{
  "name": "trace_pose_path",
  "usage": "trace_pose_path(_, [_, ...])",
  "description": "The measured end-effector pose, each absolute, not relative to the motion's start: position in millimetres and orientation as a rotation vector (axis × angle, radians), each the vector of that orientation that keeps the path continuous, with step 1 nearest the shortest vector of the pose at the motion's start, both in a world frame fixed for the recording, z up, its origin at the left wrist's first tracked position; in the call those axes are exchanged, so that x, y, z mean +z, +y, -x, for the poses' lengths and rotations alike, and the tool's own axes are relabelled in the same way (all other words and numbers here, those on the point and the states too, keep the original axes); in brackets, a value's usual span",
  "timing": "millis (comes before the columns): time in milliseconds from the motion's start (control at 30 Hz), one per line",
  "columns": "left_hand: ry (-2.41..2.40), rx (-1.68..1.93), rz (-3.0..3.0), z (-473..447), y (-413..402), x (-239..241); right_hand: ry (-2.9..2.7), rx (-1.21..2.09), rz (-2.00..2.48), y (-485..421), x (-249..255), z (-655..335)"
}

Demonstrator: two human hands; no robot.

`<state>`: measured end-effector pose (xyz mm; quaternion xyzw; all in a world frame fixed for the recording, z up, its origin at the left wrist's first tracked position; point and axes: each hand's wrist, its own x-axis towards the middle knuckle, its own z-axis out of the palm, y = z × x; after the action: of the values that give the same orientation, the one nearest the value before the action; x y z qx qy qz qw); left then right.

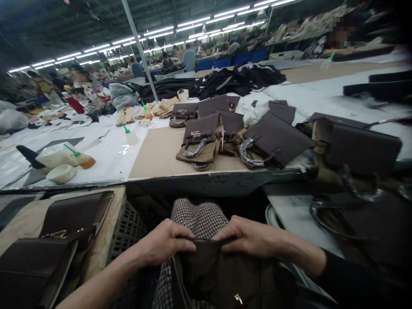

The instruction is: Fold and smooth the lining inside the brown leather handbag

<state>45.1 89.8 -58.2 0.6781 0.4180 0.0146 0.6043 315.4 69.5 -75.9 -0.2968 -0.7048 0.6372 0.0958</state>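
Observation:
A dark brown handbag point(231, 270) lies across my lap, over checked cloth point(199, 216). My left hand point(170, 242) pinches its upper edge between thumb and fingers. A short way to the right, my right hand point(241, 236) pinches the same edge. The stretch of edge between the hands runs nearly straight. Olive-brown lining or cloth shows below it, and a small gold metal fitting point(238, 299) sits low on the bag. The lower part of the bag runs out of view.
Several brown handbags point(199, 133) with plastic-wrapped handles are piled on the table ahead, more at the right point(357, 141). Others point(74, 214) lie on a left side board. Glue bottles point(85, 161), a white bowl point(61, 174) and black cloth point(238, 79) are farther off. People work behind.

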Motion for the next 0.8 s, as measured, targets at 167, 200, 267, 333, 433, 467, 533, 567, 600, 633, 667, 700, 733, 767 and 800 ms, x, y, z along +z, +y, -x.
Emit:
trace_pose_path(167, [0.989, 0.002, -1.573, -51.4, 96.6, -70.2, -2.179, 1.804, 0.902, 73.2, -82.5, -317.7])
trace_pose_path(200, [0.998, -0.003, -1.578, -52.1, 97.8, -70.8, -2.188, 1.801, 0.918, 74.8, -81.0, -315.8])
trace_pose_path(267, [1.003, 0.000, -1.593, -52.5, 99.6, -70.3, -2.181, 1.801, 0.942, 77.7, -79.1, -309.0])
trace_pose_path(333, [0.985, 0.011, -1.602, -51.0, 100.9, -67.4, -2.195, 1.748, 0.941, 80.6, -79.5, -299.6])
trace_pose_path(433, [0.975, -0.005, -1.593, -44.3, 104.7, -57.9, -2.271, 1.621, 0.949, 86.1, -79.6, -286.5])
trace_pose_path(467, [0.980, -0.031, -1.595, -41.2, 106.6, -53.8, -2.282, 1.617, 0.958, 88.4, -77.8, -283.6])
trace_pose_path(533, [0.998, -0.100, -1.610, -35.1, 110.6, -45.8, -2.298, 1.632, 0.989, 93.8, -70.7, -280.7])
trace_pose_path(567, [1.005, -0.132, -1.612, -32.7, 112.2, -42.9, -2.316, 1.624, 1.004, 96.4, -66.2, -280.7])
trace_pose_path(600, [1.013, -0.152, -1.606, -30.9, 113.3, -41.2, -2.344, 1.597, 1.016, 98.8, -61.8, -281.4])
trace_pose_path(633, [1.017, -0.158, -1.591, -29.7, 113.7, -40.9, -2.377, 1.559, 1.035, 100.6, -58.1, -282.7])
trace_pose_path(667, [1.015, -0.149, -1.570, -29.2, 113.5, -42.0, -2.412, 1.519, 1.060, 101.6, -55.4, -284.4])
trace_pose_path(700, [1.011, -0.128, -1.549, -29.3, 112.8, -44.4, -2.443, 1.482, 1.086, 101.8, -54.2, -286.2])
trace_pose_path(733, [1.006, -0.102, -1.535, -29.7, 111.6, -47.6, -2.464, 1.450, 1.119, 101.1, -54.2, -287.9])
trace_pose_path(767, [1.003, -0.077, -1.532, -30.5, 110.2, -51.3, -2.473, 1.427, 1.152, 99.7, -55.4, -289.4])
trace_pose_path(800, [1.004, -0.056, -1.542, -31.3, 108.8, -54.8, -2.473, 1.409, 1.177, 97.8, -57.2, -290.5])
